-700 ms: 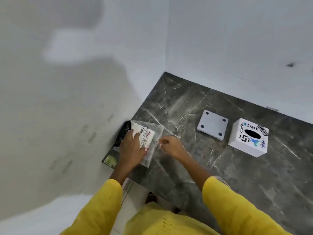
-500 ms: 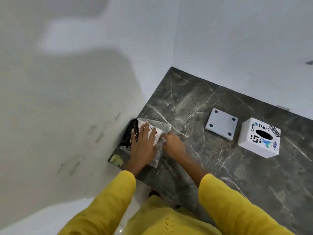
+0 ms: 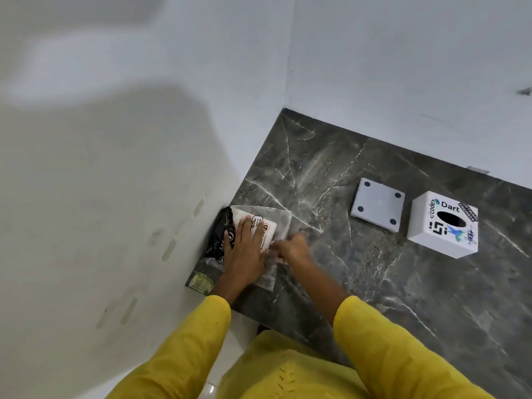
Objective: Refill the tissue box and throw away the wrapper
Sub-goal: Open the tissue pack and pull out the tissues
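So this looks like early days on the refill, nothing has gone into the box yet as far as I can tell. Over on the left, tight against the wall at the near-left corner of the counter, the tissue pack point(image 3: 260, 230) sits in its clear wrapper point(image 3: 280, 218), with the black printed end toward the wall. The left hand point(image 3: 244, 253) lies flat on top with fingers spread, pressing it down rather than gripping it. Just to its right the right hand point(image 3: 292, 249) is pinched shut on the wrapper's edge, so my guess is the opening step is in hand; whether the plastic is torn yet, I can't tell. Further right, well apart from the pack, the box's white base panel point(image 3: 377, 208) lies loose on the counter with four dark dots at its corners, and just beside it the tissue box point(image 3: 443, 226) sits with its stickered, oval-slot face up. So the box is apparently opened, while the stuffing, closing and binning are all left. No bin in view. The surface is a dark grey marble counter point(image 3: 403, 283) with white veins, set in a corner of plain white walls.
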